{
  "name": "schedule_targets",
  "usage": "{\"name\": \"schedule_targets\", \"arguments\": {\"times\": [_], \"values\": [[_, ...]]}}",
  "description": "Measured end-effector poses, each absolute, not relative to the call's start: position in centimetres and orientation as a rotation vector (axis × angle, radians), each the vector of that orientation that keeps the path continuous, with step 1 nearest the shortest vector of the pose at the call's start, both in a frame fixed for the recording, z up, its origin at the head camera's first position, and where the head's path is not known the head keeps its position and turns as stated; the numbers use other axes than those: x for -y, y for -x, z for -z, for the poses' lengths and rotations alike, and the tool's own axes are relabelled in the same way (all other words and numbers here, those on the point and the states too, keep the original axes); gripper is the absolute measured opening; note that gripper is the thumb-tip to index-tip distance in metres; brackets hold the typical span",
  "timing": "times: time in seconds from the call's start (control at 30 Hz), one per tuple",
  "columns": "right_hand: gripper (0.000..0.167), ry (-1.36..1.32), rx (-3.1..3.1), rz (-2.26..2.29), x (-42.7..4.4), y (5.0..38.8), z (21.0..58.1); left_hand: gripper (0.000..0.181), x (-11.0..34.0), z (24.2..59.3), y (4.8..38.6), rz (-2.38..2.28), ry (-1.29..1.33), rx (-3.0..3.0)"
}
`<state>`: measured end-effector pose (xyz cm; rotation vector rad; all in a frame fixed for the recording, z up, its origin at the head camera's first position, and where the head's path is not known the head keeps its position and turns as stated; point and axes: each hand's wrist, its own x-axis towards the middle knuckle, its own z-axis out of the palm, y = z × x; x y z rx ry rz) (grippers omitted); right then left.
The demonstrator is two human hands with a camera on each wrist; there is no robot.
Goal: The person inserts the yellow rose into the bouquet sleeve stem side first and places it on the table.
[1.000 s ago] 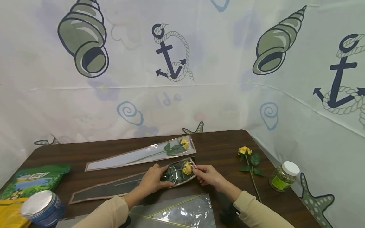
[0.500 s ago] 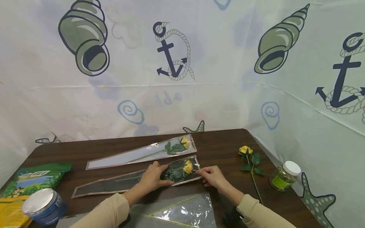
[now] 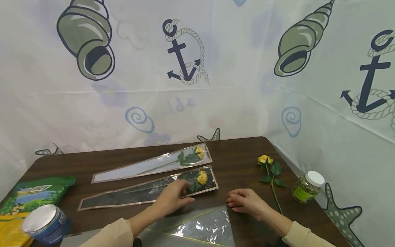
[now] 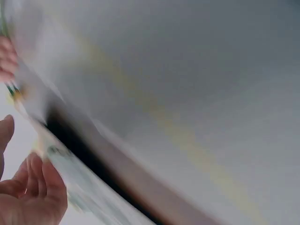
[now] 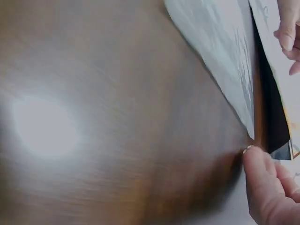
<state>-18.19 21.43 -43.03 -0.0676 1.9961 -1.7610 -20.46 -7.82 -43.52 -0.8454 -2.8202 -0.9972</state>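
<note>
A yellow rose (image 3: 202, 177) lies in a long black-backed clear sleeve (image 3: 123, 198) with a pinkish rim. My left hand (image 3: 172, 197) is over the sleeve's lower edge, fingers loosely bent and thumb apart; whether it touches the film I cannot tell. My right hand (image 3: 247, 202) hovers by the grey sleeves' right corner, fingers loosely curled around nothing. Behind lies a white-backed sleeve (image 3: 123, 174) with another yellow rose (image 3: 199, 152) inside. Flat grey sleeves (image 3: 197, 228) with yellow lines lie in front. The left wrist view is blurred.
On the right of the brown table (image 3: 240, 154) lie a loose yellow rose (image 3: 265, 159) and a white-lidded jar (image 3: 307, 187) of green bits. At the left are a green and yellow pouch (image 3: 37, 195) and a blue tub (image 3: 46, 224). A patterned cloth (image 3: 234, 113) hangs behind.
My right hand has let go of the black sleeve's end and moved right and toward me. My left hand has loosened and shifted slightly off the rose's leaves. The sleeve now lies flatter.
</note>
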Motion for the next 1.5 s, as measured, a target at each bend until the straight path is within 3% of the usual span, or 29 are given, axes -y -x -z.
{"name": "schedule_targets", "arguments": {"times": [0.1,0.3,0.67,0.93,1.5], "values": [[0.05,0.029,-1.869,1.77,-22.7,16.4,42.8,0.035,6.6,43.6,18.2,1.182,1.067,2.835],[0.055,-0.029,-1.651,1.798,-23.8,14.0,42.6,0.037,5.6,44.6,16.1,1.183,1.186,2.894],[0.05,0.009,-1.706,1.72,-21.8,13.8,43.7,0.037,5.6,45.3,17.0,1.18,1.116,2.877],[0.011,0.045,-1.799,1.726,-18.9,15.3,44.8,0.034,5.2,45.2,16.7,1.312,1.018,2.836],[0.024,0.184,-2.096,1.68,-17.2,16.3,45.1,0.026,2.7,46.3,16.1,1.75,0.704,2.677]]}}
